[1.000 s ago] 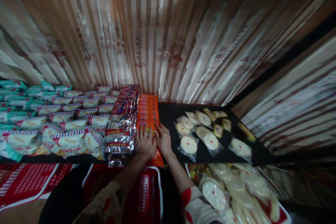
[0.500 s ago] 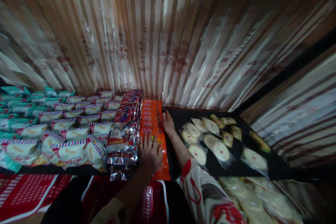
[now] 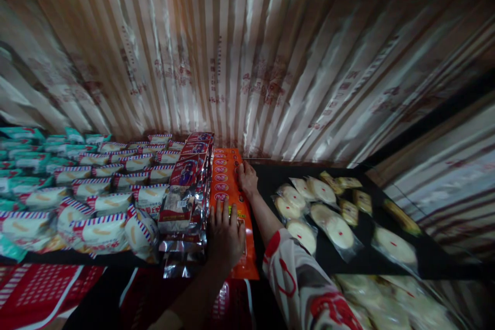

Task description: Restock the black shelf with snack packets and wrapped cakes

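Observation:
A row of orange snack packets (image 3: 228, 180) lies on a dark shelf (image 3: 350, 260), running from the front edge to the back wall. My left hand (image 3: 226, 234) lies flat with fingers spread on the near end of the row. Further back, my right hand (image 3: 246, 178) rests on the row's right edge, fingers laid against the packets. Neither hand lifts anything.
Silver and red foil packs (image 3: 185, 185) stand just left of the orange row, then striped bread packets (image 3: 96, 201) and teal packets (image 3: 23, 157). Clear-wrapped round cakes (image 3: 328, 221) lie to the right. A striped curtain (image 3: 247, 56) hangs behind. A red basket (image 3: 34, 283) sits below.
My right hand has slid from beside my left hand at the front of the orange row to its far part. The left hand stays pressed near the front.

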